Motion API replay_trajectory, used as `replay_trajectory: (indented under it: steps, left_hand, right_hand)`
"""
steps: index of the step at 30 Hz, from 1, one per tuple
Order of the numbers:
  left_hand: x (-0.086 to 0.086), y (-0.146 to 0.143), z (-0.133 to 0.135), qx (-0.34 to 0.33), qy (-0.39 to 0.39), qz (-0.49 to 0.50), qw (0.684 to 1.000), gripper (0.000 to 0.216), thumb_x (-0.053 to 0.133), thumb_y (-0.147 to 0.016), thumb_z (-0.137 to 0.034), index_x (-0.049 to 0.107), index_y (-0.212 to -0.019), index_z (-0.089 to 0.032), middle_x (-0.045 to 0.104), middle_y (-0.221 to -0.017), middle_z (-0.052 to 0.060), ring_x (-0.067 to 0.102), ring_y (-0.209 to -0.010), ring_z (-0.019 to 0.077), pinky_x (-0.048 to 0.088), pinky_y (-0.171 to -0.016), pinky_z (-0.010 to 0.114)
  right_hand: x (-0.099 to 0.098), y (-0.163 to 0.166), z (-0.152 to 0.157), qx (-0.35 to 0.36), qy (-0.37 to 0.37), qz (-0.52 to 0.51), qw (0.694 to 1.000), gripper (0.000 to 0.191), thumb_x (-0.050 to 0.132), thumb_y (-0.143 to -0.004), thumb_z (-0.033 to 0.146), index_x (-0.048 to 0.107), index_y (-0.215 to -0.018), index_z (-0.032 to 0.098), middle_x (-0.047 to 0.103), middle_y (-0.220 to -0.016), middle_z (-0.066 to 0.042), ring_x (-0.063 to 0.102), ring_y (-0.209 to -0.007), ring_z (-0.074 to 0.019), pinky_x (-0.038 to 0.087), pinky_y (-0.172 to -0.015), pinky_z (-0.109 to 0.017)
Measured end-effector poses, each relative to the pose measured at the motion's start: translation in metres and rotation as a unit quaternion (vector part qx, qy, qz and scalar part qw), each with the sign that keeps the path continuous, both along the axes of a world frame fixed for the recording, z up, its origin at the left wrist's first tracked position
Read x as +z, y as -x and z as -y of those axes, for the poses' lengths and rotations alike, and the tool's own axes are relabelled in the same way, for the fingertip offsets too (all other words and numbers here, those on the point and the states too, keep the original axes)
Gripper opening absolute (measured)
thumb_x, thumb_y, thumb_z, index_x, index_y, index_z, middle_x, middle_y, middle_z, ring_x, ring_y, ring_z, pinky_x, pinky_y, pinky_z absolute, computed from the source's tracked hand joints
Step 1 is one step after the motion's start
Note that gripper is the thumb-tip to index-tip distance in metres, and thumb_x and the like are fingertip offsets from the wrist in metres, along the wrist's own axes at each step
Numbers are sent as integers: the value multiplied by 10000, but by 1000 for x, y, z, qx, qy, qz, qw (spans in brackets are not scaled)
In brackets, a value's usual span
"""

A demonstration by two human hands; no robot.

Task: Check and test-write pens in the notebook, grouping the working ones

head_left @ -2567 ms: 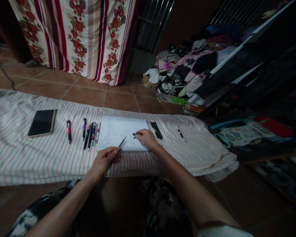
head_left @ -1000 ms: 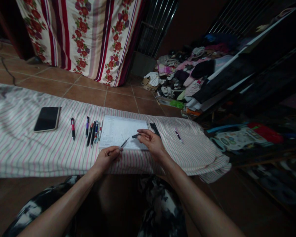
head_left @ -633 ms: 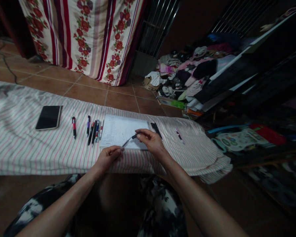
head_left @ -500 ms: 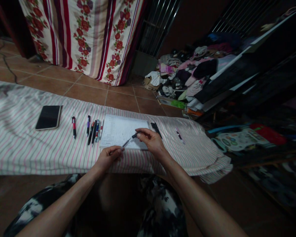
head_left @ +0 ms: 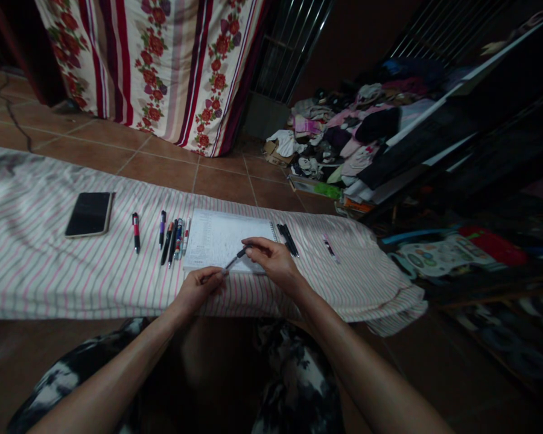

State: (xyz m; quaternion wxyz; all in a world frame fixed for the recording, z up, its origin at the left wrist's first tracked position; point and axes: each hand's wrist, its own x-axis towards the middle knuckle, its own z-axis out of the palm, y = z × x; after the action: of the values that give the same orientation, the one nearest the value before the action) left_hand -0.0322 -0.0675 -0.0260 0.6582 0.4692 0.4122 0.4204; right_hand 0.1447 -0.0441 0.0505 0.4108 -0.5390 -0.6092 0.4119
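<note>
Pen (head_left: 230, 264) held aslant over the near edge of an open notebook (head_left: 228, 226), seen through the head camera as I follow from a distance. The left hand (head_left: 200, 287) grips the pen's lower end between thumb and fingers, the barrel pointing up and toward the right hand (head_left: 274, 259), which pinches a black cap (head_left: 242, 252) at the pen's far end. The light is dim and the parts small, so I cannot tell whether the cap is fully seated or merely meeting the tip. The notebook lies flat on a striped cloth (head_left: 344, 277), its spiral binding along the right side, its page marked with print or writing too faint for me to read. Just beyond that binding, near the right wrist, I see black pens (head_left: 288, 240) lying close together; farther right, a pink-and-black pen (head_left: 330, 248) lies by itself. Left of the notebook, a close row of pens (head_left: 178, 239) runs beside its edge, with a purple-and-black pen (head_left: 162, 229) at the outer end. A red-and-black pen (head_left: 136, 232) lies apart from them, and a dark-screened phone (head_left: 88, 214) rests farther left. Behind the cloth, my view takes in a tiled floor (head_left: 226, 182), a floral curtain (head_left: 174, 72) and a heap of clothes (head_left: 339, 135).
</note>
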Motion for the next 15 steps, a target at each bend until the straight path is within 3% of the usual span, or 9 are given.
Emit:
replay_trajectory:
  steps: [8,15]
  left_hand:
    - [-4,0,-2,8,14,17,1000,388,671,-621,-476,672,-793,-128,570,-560,-12,468,-529,101,356,-535,227]
    - [-4,0,-3,9,15,15,1000,377,678,-611,-478,673,-778,-140,561,-544,-18,462,-512,100,355,-518,225]
  right_hand:
    - [4,4,1,10,14,1,1000,256,631,-665,258,680,-897,162,635,-743,-19,567,-676,-130,440,-645,-256]
    - [2,2,-2,12,17,-1,1000,253,662,-636,263,686,-872,176,659,-802,-31,587,-730,-141,445,-685,-263]
